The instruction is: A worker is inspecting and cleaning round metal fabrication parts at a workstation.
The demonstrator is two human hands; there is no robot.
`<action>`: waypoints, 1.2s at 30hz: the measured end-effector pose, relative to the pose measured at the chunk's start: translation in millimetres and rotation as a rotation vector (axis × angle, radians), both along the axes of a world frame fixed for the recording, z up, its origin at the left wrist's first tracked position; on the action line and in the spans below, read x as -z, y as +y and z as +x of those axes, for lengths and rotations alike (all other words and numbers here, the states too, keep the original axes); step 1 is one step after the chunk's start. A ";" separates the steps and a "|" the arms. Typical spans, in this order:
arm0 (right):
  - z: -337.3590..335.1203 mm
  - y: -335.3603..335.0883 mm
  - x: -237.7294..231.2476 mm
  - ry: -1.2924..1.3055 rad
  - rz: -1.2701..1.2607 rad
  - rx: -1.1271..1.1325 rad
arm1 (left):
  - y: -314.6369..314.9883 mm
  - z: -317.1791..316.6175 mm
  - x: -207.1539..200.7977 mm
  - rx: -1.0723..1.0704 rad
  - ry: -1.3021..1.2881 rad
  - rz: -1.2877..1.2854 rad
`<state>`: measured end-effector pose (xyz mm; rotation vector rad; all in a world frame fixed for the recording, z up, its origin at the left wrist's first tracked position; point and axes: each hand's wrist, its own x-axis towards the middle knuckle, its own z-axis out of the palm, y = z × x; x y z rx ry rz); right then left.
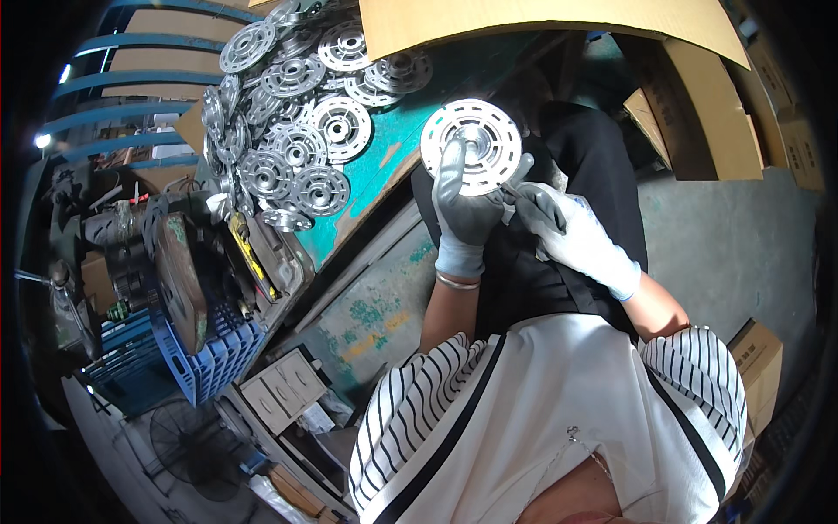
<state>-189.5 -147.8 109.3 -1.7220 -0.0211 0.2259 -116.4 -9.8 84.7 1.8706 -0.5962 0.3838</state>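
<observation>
A round silvery metal disc [478, 179], with slots around its rim and a raised hub, faces up in front of my lap. My left hand [465, 205], in a grey-coated work glove, grips its lower left side, with the thumb lying over the face near the hub. Just below the disc's lower right edge is my right hand [569, 229], also gloved, its fingers curled. Whatever those fingers hold, if anything, is hidden. A heap of similar metal discs [301, 144] lies on the green worktop [397, 131] to the left.
A cardboard flap [541, 19] overhangs the far side, and cardboard boxes [698, 113] stand at the right. At the left are a worn metal machine [179, 271], a blue plastic crate [205, 354] and a blue rail rack [144, 74]. Below sit a drawer unit [284, 391] and a fan [196, 445].
</observation>
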 end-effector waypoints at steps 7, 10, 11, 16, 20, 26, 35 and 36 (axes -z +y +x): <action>-2.4 -3.4 3.4 -0.067 -0.097 0.021 | -1.8 7.0 8.7 -0.058 -0.102 0.112; -2.3 -2.7 3.2 -0.067 -0.110 0.028 | -6.7 1.8 -5.7 -0.068 -0.076 0.030; -1.6 -2.1 5.3 -0.138 -0.188 0.039 | -7.0 -0.7 -8.4 -0.037 0.022 0.003; -1.6 -1.5 15.0 -0.317 -0.396 0.054 | -5.4 -8.0 -13.7 0.089 0.417 -0.101; -3.2 -4.6 6.1 -0.064 -0.178 0.058 | -2.6 -5.6 -7.5 0.155 0.502 -0.343; -3.3 -3.8 14.6 -0.280 -0.316 0.085 | -11.0 -8.2 -11.8 0.066 0.392 -0.089; -5.0 -5.7 12.3 -0.085 -0.172 0.079 | -5.6 -7.3 -13.7 0.026 0.179 0.074; -5.3 -6.4 11.4 0.008 -0.176 0.074 | -5.1 -4.4 -10.1 0.012 -0.032 0.194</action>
